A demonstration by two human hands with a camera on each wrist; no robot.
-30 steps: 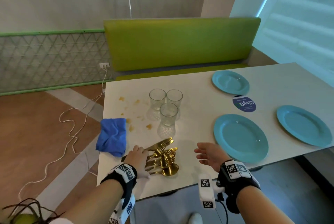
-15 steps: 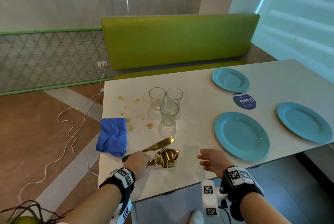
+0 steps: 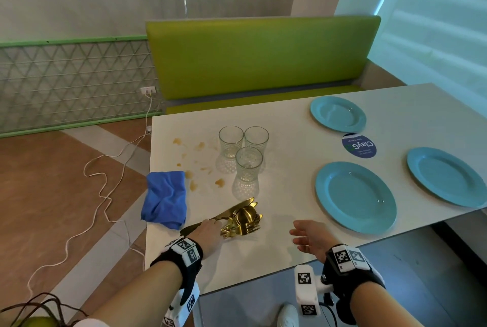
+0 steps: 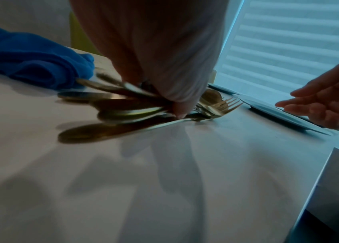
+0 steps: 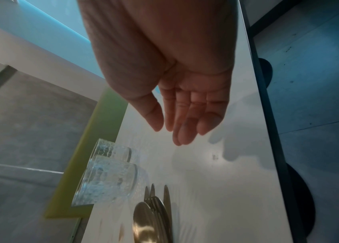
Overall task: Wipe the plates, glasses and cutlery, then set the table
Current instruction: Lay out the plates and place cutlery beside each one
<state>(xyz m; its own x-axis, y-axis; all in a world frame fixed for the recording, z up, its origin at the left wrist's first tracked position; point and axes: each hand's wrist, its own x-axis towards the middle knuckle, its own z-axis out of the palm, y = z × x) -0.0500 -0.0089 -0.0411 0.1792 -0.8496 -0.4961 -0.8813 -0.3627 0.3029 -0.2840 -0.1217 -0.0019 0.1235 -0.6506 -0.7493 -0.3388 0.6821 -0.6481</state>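
A bundle of gold cutlery (image 3: 241, 218) lies near the table's front edge, knives, forks and spoons together. My left hand (image 3: 208, 231) grips the handles of this cutlery (image 4: 135, 105), fingers curled round them, fork tines pointing right. My right hand (image 3: 307, 238) hovers open above the table to the right of the bundle, palm facing left, holding nothing (image 5: 185, 118). Three clear glasses (image 3: 246, 160) stand behind the cutlery. Three blue plates sit on the right: the near plate (image 3: 355, 196), the right plate (image 3: 448, 176), the far plate (image 3: 337, 113). A blue cloth (image 3: 166, 199) lies at the left edge.
Brown spill stains (image 3: 200, 166) mark the white table (image 3: 263, 260) left of the glasses. A round blue sticker (image 3: 359, 146) lies between the plates. A green bench (image 3: 258, 60) stands behind the table. A white cable (image 3: 105, 195) trails across the floor at left.
My left hand has closed round the cutlery handles and gathered the spread pieces into a tighter bundle. My right hand has stayed open, shifting slightly towards me.
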